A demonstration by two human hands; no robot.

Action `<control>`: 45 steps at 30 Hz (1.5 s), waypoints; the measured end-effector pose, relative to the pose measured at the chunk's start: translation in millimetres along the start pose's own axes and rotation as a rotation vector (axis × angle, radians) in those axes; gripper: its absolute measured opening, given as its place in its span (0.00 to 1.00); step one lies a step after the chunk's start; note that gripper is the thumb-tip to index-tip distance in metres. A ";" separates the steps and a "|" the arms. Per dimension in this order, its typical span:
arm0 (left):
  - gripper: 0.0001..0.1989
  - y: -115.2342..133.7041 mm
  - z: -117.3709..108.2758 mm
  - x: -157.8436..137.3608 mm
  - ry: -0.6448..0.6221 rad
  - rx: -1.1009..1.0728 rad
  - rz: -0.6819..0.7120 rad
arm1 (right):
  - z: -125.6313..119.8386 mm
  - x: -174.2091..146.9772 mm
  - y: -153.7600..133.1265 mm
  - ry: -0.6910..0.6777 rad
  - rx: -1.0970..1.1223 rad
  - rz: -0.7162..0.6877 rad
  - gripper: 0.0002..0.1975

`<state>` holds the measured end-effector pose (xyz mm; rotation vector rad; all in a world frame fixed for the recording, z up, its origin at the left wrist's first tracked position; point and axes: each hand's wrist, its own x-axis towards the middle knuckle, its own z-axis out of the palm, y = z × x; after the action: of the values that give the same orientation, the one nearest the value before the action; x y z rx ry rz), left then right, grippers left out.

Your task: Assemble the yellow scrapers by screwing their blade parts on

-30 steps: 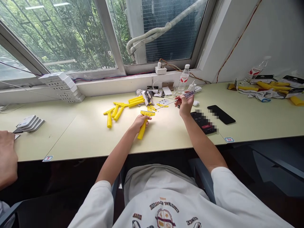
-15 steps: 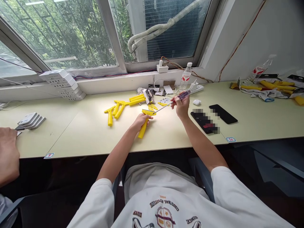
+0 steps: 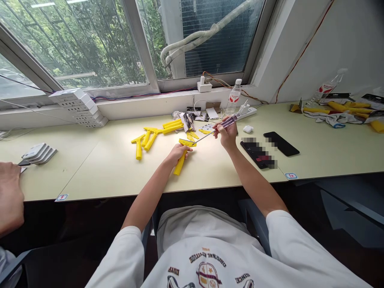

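Note:
My left hand point(image 3: 177, 153) is wrapped round a yellow scraper point(image 3: 180, 165), just below its wide head, with the handle pointing down toward the table's front edge. In my right hand point(image 3: 227, 134) is a screwdriver point(image 3: 229, 121) with a clear purplish handle. Its long metal shaft slants down to the left, and the tip meets the right end of the scraper's head. Behind the left hand lie several more yellow scrapers point(image 3: 152, 138). Small yellow pieces point(image 3: 192, 136) rest just beyond the held scraper's head.
Two dark phones point(image 3: 281, 144) and a white earbud case point(image 3: 248, 129) lie to the right. A water bottle point(image 3: 233, 98) and power strip point(image 3: 247, 112) stand behind. White boxes point(image 3: 79, 107) are stacked at the back left. Another person's hand point(image 3: 11, 194) is at the far left.
The right hand and screwdriver handle have shifted very slightly left and down. The tip stays at the scraper's head, and both grips are kept.

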<state>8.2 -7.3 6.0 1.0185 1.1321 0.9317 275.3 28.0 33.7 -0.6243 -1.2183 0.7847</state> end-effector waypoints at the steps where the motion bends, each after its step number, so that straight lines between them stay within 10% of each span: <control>1: 0.07 0.0 0.0 0.2 -0.001 0.003 0.003 | 0.0 -0.4 -0.6 -0.020 0.006 -0.007 0.25; 20: 0.11 -5.4 -5.4 6.6 -0.003 -0.008 -0.019 | 3.3 0.4 -9.3 -0.106 -0.029 0.017 0.26; 28: 0.07 -3.2 -2.2 4.4 -0.001 0.022 -0.013 | 13.7 -8.3 -15.4 0.012 -0.067 -0.007 0.54; 45: 0.08 -2.6 -4.8 2.4 -0.027 0.031 -0.014 | 13.4 -11.4 -20.3 0.134 -0.240 -0.121 0.39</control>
<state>4.0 -5.0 2.4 1.0439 1.1335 0.8891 264.5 6.9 46.3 -0.7782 -1.2236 0.4912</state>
